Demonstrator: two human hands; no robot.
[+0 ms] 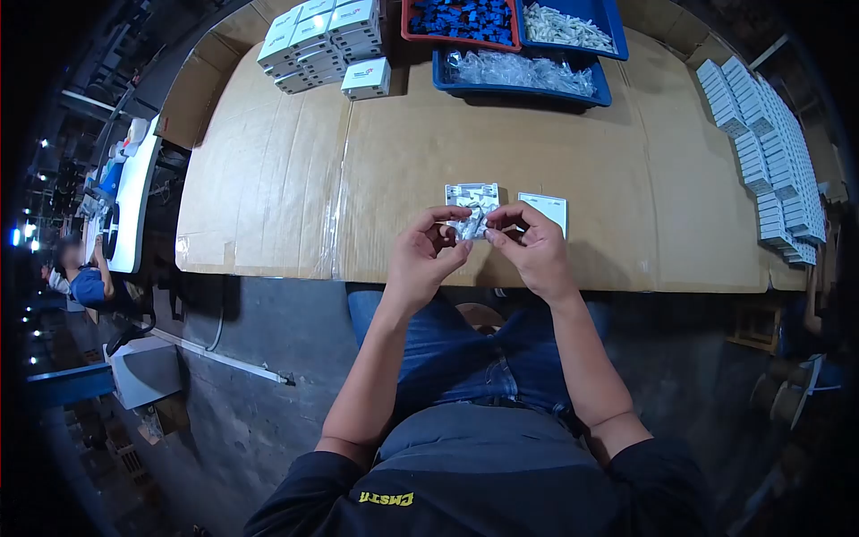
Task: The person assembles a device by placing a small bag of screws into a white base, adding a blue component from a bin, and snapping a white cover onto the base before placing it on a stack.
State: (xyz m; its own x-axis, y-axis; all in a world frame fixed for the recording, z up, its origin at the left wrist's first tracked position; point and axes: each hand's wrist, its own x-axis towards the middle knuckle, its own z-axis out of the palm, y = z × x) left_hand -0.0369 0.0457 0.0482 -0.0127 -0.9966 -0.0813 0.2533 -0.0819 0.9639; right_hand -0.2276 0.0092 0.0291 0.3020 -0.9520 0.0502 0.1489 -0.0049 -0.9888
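Between my two hands is a small clear plastic bag (472, 224) with whitish contents I cannot make out. My left hand (422, 255) pinches it from the left, thumb below and fingers above. From the right, my right hand (534, 251) pinches its other side with thumb and forefinger. Just beyond the bag, an open white box (472, 191) lies on the table, partly hidden by the bag and fingers. A flat white panel with small print (548, 208) lies right of it, partly behind my right hand.
Stacked white boxes (318, 40) stand at the back left, with a single white box (366, 79) in front. At the back are a red tray of blue parts (407, 27), a blue tray of clear bags (447, 88) and another of white parts (617, 40). More stacks (769, 152) line the right.
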